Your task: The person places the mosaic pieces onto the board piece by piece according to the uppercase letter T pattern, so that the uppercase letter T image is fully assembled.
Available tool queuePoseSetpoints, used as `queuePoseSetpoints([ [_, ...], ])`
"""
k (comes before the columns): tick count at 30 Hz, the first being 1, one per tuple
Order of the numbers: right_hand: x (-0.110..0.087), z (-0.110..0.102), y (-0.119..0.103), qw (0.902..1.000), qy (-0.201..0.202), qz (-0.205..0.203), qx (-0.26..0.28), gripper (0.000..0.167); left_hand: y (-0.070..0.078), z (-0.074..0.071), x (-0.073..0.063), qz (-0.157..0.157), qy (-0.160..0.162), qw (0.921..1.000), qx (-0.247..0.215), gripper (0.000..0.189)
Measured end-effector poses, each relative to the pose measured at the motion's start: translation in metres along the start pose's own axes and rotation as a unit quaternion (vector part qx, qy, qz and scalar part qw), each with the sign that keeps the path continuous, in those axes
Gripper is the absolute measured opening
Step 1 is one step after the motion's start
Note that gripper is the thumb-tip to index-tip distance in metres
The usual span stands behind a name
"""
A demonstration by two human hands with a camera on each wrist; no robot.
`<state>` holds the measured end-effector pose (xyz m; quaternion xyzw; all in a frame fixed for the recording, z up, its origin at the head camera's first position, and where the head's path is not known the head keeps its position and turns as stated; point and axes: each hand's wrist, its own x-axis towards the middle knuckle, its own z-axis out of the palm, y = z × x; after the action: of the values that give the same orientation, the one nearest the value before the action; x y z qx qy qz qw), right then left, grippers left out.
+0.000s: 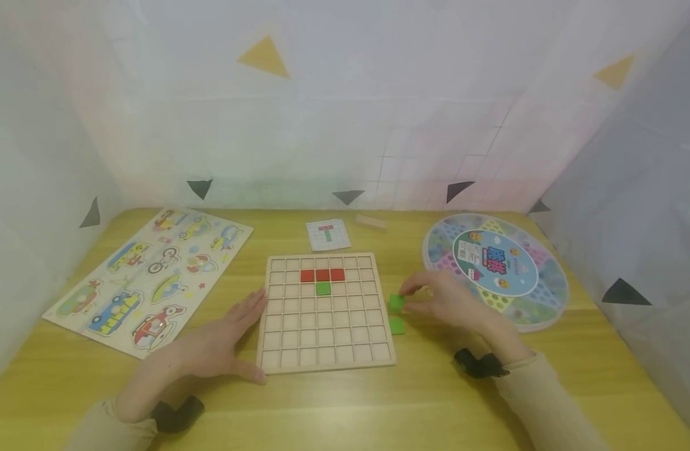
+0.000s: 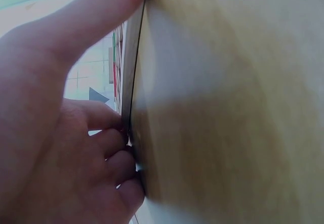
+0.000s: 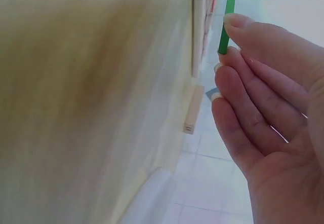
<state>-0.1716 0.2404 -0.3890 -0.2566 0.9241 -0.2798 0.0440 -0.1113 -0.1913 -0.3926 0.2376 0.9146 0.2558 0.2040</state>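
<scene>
while the right hand (image 1: 443, 302) pinches one green tile (image 1: 396, 303), three red tiles (image 1: 323, 275) align.

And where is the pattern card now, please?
In the head view, the pattern card lies just beyond the grid board, left of the wooden block.

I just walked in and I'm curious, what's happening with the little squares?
A person's right grip pinches a green tile beside the board. Another green tile lies nearby. The left grip rests against the board's left edge. On the board, three red tiles sit in a row, with one green tile below the middle one. A card shows a red-and-green T.
</scene>
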Motion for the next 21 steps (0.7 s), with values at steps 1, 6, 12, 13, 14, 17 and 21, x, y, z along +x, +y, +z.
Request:
queuePoseSetpoints([
  [1, 0.000, -0.001, -0.001, 1.0000, 0.006, -0.002, -0.006, 0.020, 0.000, 0.000, 0.000, -0.001, 0.000, 1.0000, 0.000, 0.130],
  [6, -0.002, -0.010, -0.006, 0.9991, 0.029, -0.029, -0.014, 0.021, 0.002, 0.000, 0.000, 0.001, 0.000, 1.0000, -0.003, 0.130],
  [12, 0.000, -0.017, -0.011, 0.9944, 0.064, -0.084, 0.000, 0.022, 0.003, 0.001, 0.002, 0.007, -0.001, 1.0000, 0.000, 0.130],
  [13, 0.003, -0.016, -0.013, 0.9941, 0.062, -0.089, -0.001, 0.022, 0.003, 0.001, 0.002, 0.006, -0.001, 1.0000, 0.001, 0.130],
  [14, 0.005, -0.015, -0.015, 0.9938, 0.059, -0.094, -0.002, 0.022, 0.002, 0.001, 0.002, 0.006, -0.001, 1.0000, 0.002, 0.130],
  [17, 0.014, -0.013, -0.023, 0.9941, 0.053, -0.093, -0.012, 0.022, 0.001, 0.001, 0.001, 0.005, 0.001, 1.0000, 0.002, 0.131],
  [21, 0.026, -0.010, -0.038, 0.9951, 0.042, -0.089, 0.012, 0.021, 0.000, 0.002, 0.001, 0.005, 0.002, 1.0000, 0.002, 0.131],
])
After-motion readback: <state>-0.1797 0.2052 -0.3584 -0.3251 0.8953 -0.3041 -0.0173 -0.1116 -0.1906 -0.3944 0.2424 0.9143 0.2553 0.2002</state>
